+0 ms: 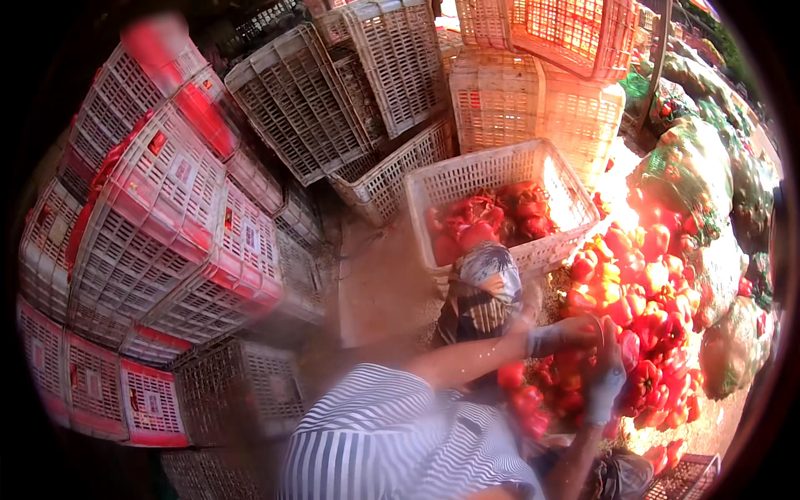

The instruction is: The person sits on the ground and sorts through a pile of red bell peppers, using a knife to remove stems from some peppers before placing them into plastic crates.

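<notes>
Red peppers (pixel 654 304) lie beneath two half-curled hands (pixel 578 332) (pixel 609 368), their hold unclear.

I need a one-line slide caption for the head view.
Left hand and right hand close together at a sunlit heap of red peppers, near a pale crate holding more.

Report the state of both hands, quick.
Left hand: over the red peppers; too blurred to tell its grip.
Right hand: close to the left; open or closed cannot be told.
</notes>
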`<action>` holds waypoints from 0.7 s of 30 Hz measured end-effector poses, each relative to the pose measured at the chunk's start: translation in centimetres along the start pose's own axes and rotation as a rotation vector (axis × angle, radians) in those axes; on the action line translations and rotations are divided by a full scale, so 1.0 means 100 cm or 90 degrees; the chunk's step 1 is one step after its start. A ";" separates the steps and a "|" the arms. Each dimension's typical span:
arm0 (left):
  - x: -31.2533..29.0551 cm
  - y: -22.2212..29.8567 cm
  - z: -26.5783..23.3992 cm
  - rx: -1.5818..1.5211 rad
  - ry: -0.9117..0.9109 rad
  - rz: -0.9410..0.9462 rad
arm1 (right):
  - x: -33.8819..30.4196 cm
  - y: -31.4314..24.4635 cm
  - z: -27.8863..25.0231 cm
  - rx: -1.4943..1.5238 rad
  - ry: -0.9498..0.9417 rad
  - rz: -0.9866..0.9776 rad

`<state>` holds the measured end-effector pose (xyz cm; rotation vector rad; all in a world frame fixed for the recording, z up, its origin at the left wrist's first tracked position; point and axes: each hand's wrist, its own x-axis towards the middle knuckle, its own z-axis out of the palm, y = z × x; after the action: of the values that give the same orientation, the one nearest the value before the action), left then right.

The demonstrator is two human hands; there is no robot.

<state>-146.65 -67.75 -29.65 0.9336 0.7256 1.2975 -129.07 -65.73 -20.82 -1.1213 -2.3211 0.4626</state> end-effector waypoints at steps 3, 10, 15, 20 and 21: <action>-0.011 0.017 0.006 -0.095 -0.082 0.065 | 0.024 -0.002 0.008 -0.022 -0.117 -0.062; -0.005 0.026 -0.005 -0.113 -0.053 0.025 | 0.049 0.008 0.030 0.013 -0.100 -0.052; 0.008 0.056 -0.025 -0.129 -0.008 -0.073 | 0.076 0.006 0.030 0.221 -0.096 0.089; 0.028 0.078 -0.038 0.199 -0.081 0.028 | 0.084 0.007 0.035 0.481 -0.070 0.233; 0.031 0.082 -0.040 0.188 -0.088 0.026 | 0.085 0.015 0.041 0.662 -0.077 0.281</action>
<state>-153.46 -63.86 -24.08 1.2686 0.8062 1.1657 -134.97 -58.38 -22.36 -1.0187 -1.4760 1.6758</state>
